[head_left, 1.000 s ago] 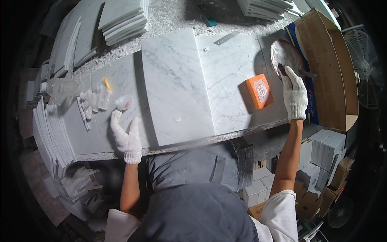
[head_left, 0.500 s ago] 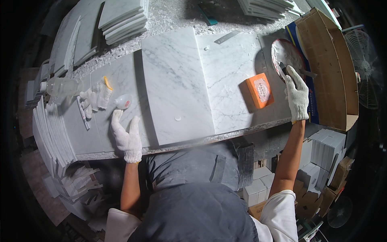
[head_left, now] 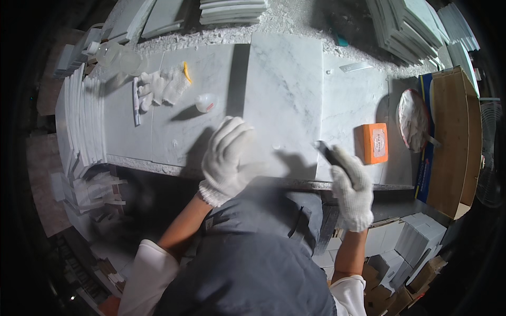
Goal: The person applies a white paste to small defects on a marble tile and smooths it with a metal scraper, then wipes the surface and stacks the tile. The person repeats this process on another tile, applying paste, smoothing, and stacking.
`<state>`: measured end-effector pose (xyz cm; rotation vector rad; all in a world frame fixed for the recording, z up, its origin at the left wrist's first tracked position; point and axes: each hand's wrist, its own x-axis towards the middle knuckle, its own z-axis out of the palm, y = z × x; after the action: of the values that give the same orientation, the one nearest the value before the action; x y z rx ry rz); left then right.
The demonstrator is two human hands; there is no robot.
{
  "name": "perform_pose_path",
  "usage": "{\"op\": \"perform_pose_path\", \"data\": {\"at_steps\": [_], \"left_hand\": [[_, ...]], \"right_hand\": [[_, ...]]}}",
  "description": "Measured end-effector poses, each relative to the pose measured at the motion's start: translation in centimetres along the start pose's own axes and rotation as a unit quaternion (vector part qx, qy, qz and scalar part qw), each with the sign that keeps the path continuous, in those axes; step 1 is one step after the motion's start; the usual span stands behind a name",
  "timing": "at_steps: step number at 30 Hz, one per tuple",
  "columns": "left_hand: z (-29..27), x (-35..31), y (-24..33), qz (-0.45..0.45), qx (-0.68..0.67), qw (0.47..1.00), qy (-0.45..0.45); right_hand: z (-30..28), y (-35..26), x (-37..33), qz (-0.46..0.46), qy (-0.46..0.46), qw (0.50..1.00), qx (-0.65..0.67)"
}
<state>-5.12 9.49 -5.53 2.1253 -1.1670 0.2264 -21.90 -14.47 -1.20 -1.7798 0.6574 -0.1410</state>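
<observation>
Both hands wear white knitted gloves. My left hand (head_left: 229,158) is raised over the near left edge of the veined marble slab (head_left: 284,89), its fingers extended and its thumb blurred by motion. Nothing shows in it. By the slab's near right corner, my right hand (head_left: 352,187) is closed round a dark-handled tool (head_left: 331,155) with a pale tip pointing at the slab; its exact kind does not show. A small white spot (head_left: 276,147) lies on the slab near that tip. Right of my right hand stands an orange block-shaped package (head_left: 375,143).
A round bowl of white paste (head_left: 412,121) leans by an open cardboard box (head_left: 450,142). A small clear bottle (head_left: 206,102), spare gloves (head_left: 166,87), a pen (head_left: 136,101) and a large bottle (head_left: 120,58) stand or lie leftward. Slab stacks (head_left: 232,10) and a metal ruler (head_left: 356,67) are farther back.
My right hand has left the paste bowl with the dark-handled tool and come leftward to the slab. My left hand has moved from beside the small bottle to the slab. The view has shifted.
</observation>
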Motion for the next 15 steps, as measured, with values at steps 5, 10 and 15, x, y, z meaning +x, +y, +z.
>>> {"op": "perform_pose_path", "data": {"at_steps": [5,10,15], "left_hand": [[1.2,0.1,0.5,0.002,-0.01,1.0,-0.026],[1.7,-0.4,0.1,0.009,-0.019,1.0,0.015],[1.8,-0.6,-0.1,0.007,-0.021,1.0,0.012]], "right_hand": [[4.2,-0.9,0.2,-0.113,-0.024,0.987,-0.113],[5.6,-1.4,0.6,-0.14,0.009,0.969,-0.202],[6.0,-1.8,0.6,-0.098,0.01,0.969,-0.225]]}}
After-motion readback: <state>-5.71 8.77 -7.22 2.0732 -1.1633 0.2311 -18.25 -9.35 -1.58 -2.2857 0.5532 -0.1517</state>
